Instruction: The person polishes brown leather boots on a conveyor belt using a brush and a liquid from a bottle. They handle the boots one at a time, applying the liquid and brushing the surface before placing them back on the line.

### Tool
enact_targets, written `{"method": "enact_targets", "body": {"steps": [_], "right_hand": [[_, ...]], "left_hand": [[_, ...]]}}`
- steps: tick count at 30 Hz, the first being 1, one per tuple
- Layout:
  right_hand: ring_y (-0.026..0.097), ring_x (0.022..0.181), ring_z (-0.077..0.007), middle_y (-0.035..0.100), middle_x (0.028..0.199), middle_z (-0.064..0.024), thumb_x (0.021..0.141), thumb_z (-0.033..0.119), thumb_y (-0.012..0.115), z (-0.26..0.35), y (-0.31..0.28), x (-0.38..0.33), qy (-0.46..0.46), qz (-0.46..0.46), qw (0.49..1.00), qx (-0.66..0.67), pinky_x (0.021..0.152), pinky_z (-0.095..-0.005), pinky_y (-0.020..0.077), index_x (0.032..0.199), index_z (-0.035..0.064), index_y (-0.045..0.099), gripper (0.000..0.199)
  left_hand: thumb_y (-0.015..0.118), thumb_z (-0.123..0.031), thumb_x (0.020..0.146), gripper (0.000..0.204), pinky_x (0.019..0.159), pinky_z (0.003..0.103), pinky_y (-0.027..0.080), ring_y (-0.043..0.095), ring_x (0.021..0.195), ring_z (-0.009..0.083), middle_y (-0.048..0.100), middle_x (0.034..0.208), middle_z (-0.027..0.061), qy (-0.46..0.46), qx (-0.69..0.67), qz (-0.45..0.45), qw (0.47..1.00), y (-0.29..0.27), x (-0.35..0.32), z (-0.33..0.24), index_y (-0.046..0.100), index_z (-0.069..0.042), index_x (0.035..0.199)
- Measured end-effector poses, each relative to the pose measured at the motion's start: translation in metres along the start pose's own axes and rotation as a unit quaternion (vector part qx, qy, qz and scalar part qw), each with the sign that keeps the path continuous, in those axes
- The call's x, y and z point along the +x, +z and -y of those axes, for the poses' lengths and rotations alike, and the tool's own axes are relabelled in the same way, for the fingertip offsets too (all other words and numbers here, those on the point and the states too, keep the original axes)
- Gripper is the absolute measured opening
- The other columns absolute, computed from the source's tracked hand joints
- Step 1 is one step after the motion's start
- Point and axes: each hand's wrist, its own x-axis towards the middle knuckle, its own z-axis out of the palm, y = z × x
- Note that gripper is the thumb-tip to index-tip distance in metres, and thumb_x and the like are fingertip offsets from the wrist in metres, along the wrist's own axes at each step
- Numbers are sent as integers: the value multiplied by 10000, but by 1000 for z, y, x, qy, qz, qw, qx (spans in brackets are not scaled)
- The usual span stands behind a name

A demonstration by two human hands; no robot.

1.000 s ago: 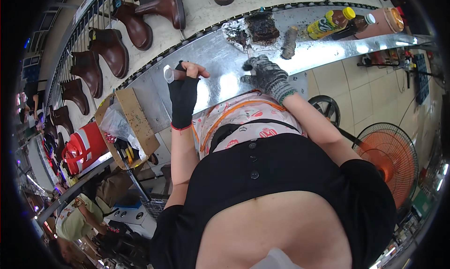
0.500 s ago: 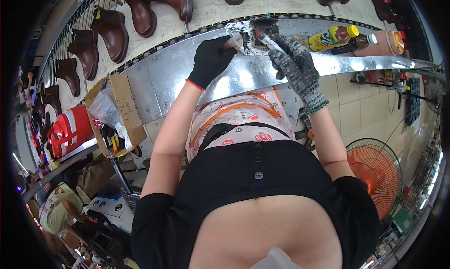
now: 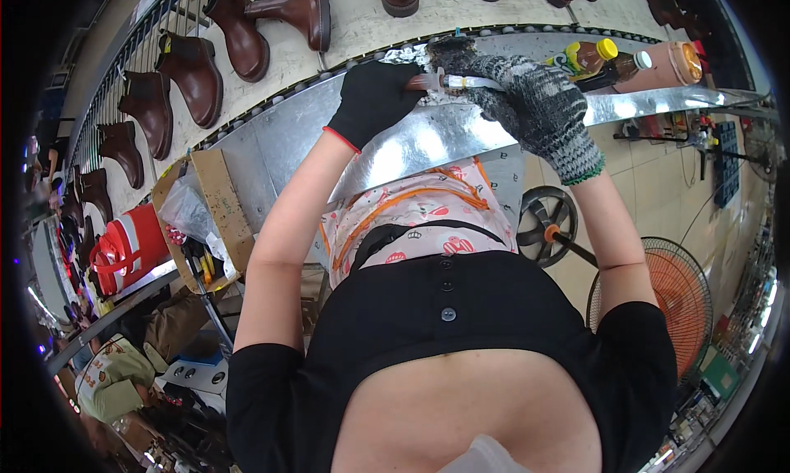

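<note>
Closer together, left grip around tube, right grip around tool; below, metal ledge, tiled floor

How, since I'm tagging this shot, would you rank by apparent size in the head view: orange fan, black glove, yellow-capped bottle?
1. Orange fan
2. Black glove
3. Yellow-capped bottle, partly hidden
</note>
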Motion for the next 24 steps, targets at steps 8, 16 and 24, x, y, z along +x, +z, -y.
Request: {"method": "enact_targets", "body": {"steps": [8,16,24], "right_hand": [[604,654,-241,627,767,-75,818,280,577,5,-22,-2,-42,76,980,-180,576,-362,473,1133,114,585,356],[622,734,-305,624,796,-156,815,363,598,-19,2,-25,140,42,983,111,635,-406,495,1091,104,594,379],[631,809,-300,610,1014,-192,856,403,535,9,92,-68,376,-16,844,382,742,-390,487,1289,14,394,599]], "left_hand": [[632,-307,716,159,565,393,475,619,631,273,637,674,75,64,-5,14,998,-8,19,-23,685,-180,797],[657,-284,704,119,581,386,462,609,593,252,613,618,56,144,62,9,988,-11,50,-37,665,-179,758],[740,-303,642,607,989,475,292,470,1137,278,526,1163,114,181,64,-83,978,-4,43,-30,511,-156,1184]]}}
